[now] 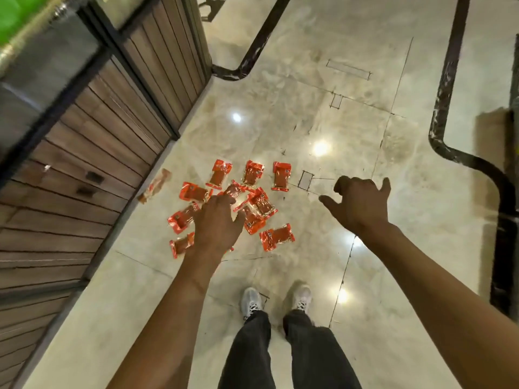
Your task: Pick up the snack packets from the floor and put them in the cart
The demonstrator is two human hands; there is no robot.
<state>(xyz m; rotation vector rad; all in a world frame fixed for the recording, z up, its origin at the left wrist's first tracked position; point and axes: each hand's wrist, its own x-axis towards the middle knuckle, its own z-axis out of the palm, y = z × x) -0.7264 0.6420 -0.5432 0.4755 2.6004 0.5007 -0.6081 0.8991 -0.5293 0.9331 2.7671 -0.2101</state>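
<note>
— Starting at the left, what is seen?
— Wood panels [92, 153], then red packets [193, 192] scattered on the floor [351, 122].
— And the hands?
— The left hand [216, 223] is spread over the pile, nothing gripped. The right hand [358, 203] is held loosely curled, empty, right of the packets. White shoes [251, 301] are seen below.

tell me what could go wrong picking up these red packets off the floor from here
1. The snack packets overlap in the middle of the pile, so the left hand reaching in may grab several and drop some.
2. One packet lies apart by the wooden shelf base and could be missed.
3. The glossy floor may let flat packets slide away from the fingers. The right hand holds nothing.
</note>
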